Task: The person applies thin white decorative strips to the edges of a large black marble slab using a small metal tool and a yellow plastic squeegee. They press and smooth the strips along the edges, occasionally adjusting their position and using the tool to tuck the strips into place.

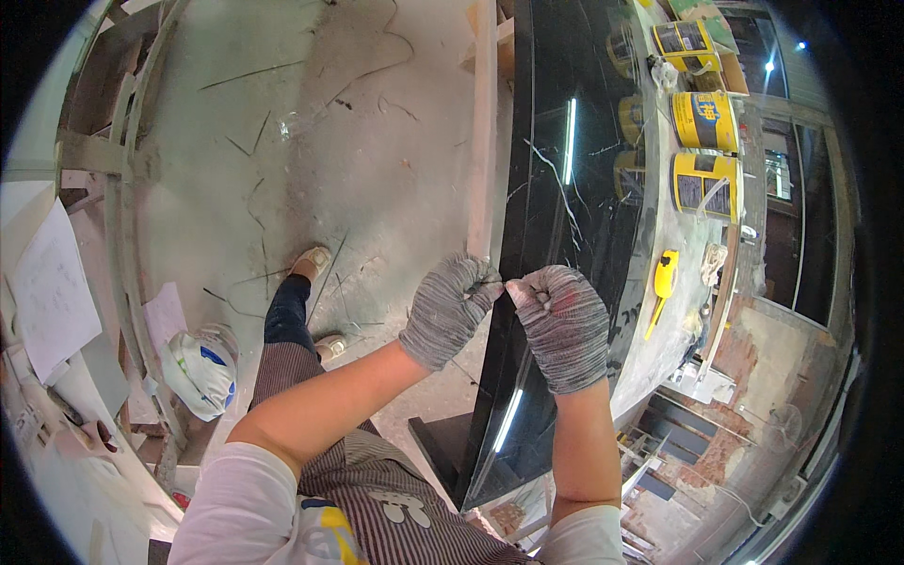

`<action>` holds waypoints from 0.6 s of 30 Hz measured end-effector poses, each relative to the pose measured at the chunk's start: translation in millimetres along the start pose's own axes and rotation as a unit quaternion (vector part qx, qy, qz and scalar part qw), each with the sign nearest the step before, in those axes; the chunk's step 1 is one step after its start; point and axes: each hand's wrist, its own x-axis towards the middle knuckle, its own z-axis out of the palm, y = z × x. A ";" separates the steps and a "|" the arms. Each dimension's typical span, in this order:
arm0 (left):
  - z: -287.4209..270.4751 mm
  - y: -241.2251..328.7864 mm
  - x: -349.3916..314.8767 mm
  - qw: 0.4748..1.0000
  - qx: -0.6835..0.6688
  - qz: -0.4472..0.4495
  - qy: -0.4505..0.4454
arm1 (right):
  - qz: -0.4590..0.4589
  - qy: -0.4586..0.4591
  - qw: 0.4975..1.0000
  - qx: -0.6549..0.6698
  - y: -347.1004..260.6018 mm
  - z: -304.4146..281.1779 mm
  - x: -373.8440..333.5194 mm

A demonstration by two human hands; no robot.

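Observation:
Both my hands wear grey striped knit gloves and meet at the near edge of a glossy black stone slab (565, 179) with white veins. My left hand (450, 306) is closed, its thumb and fingers pinched just off the slab's left edge. Over the black surface, my right hand (562, 325) is also closed, its fingertips pressed together and almost touching the left ones. Whatever lies between the fingertips is too small to make out.
Several yellow-and-black cans (704, 121) stand on a pale ledge right of the slab. A yellow hand tool (664, 281) with a narrow tip lies below them. On the left are a white bag (200, 372) and a wooden frame (121, 198). Dark strips (250, 75) litter the floor.

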 end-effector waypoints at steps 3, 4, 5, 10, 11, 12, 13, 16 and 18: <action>2.5 4.2 -11.8 1.000 -0.005 -0.020 0.016 | -0.025 0.003 0.999 -0.022 0.9 0.2 -8.4; 3.9 4.7 -16.7 1.000 0.007 -0.016 0.016 | -0.035 0.005 0.999 -0.029 1.2 0.1 -12.7; 5.7 4.5 -22.6 1.000 0.018 -0.012 0.017 | -0.042 0.003 0.999 -0.028 2.5 0.8 -18.3; 9.0 0.4 -61.4 1.000 -0.001 0.009 -0.001 | -0.072 0.009 0.997 -0.025 10.1 9.6 -58.6; 9.1 1.8 -69.8 1.000 -0.005 0.010 0.002 | -0.077 0.012 0.997 -0.021 10.9 11.5 -66.4; 9.1 3.2 -77.8 1.000 -0.009 0.010 0.004 | -0.079 0.007 0.996 -0.025 11.9 13.1 -73.7; 8.8 5.2 -85.0 1.000 -0.012 0.003 -0.004 | -0.079 0.003 0.996 -0.032 12.8 14.6 -81.2; 7.6 9.2 -104.9 1.000 -0.016 -0.006 -0.022 | -0.077 0.000 0.996 -0.045 14.2 19.1 -102.9; 8.0 7.5 -117.5 1.000 -0.013 0.004 -0.028 | -0.087 -0.001 0.994 -0.061 15.3 20.4 -114.9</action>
